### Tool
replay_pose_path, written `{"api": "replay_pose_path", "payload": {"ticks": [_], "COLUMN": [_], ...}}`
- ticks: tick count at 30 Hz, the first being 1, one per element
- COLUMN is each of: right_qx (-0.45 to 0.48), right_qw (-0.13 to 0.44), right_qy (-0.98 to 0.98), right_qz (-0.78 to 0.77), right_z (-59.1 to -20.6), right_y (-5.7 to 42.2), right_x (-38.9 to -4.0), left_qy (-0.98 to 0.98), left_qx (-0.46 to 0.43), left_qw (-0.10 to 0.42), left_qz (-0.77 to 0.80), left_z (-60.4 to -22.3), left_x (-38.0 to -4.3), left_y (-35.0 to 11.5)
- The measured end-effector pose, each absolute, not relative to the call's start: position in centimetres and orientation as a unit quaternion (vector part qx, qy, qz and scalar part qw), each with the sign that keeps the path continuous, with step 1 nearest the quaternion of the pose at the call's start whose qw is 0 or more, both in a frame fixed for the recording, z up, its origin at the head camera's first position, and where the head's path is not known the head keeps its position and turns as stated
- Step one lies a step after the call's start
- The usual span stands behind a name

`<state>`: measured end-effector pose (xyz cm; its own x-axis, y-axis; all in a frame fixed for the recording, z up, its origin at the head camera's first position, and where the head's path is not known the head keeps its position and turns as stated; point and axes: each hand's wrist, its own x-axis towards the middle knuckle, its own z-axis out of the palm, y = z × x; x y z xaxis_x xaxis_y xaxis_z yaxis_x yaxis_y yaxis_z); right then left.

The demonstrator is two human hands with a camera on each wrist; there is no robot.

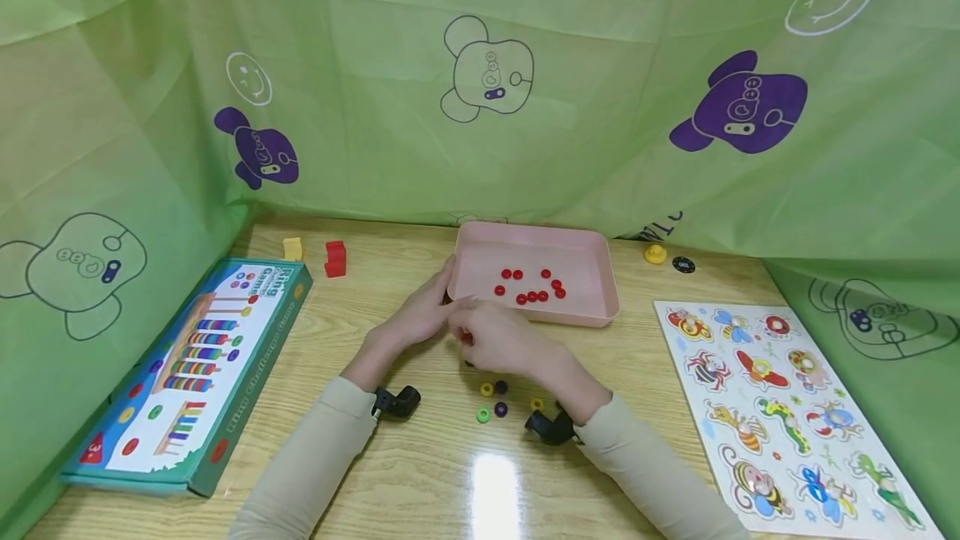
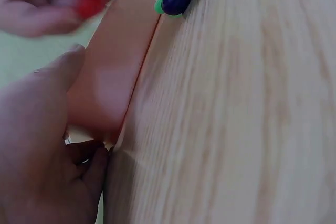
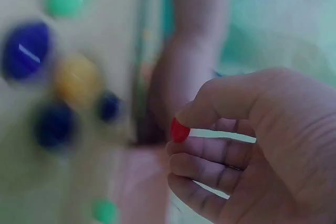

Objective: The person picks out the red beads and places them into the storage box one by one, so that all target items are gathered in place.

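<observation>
A pink tray [image 1: 534,250] lies at the middle of the table with several red rings [image 1: 532,296] scattered on its floor. My left hand [image 1: 422,313] holds the tray's near left corner, thumb along the side and fingers curled in at the corner. Just in front of that corner, my right hand [image 1: 501,342] pinches a red ring [image 3: 179,129] between thumb and forefinger; it is blurred in the left wrist view. On the wood below my hands sit a yellow ring [image 1: 487,389], a green ring [image 1: 482,414], a purple ring [image 1: 501,409] and other dark and yellow ones.
A ring game box [image 1: 202,373] lies at the left, an insect puzzle board [image 1: 780,415] at the right. Behind the box stand a yellow block [image 1: 292,249] and a red block [image 1: 335,259]. A yellow duck [image 1: 656,254] and a black chip [image 1: 683,265] are right of the tray. Green cloth [image 1: 375,148] encloses the table.
</observation>
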<state>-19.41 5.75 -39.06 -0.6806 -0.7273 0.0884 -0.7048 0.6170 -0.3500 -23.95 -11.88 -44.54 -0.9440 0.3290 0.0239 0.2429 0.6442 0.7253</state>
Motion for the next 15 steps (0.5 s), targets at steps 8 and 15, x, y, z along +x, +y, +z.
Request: {"api": "replay_pose_path", "payload": {"ticks": [8,15], "right_qx": [-0.223,-0.161], "right_qw": [-0.024,-0.019], "right_qy": [0.951,0.963], "right_qz": [-0.215,-0.217], "right_z": [-38.6,-41.9], "right_y": [10.3,11.7], "right_x": [-25.0,-27.7], "left_qy": [0.908,0.904], "left_qx": [0.142,0.141], "left_qw": [0.06,0.068], "left_qz": [0.389,0.397], "left_z": [-44.5,-44.8], "left_x": [-24.0,-23.7], "left_y": [-11.4,-11.4]}}
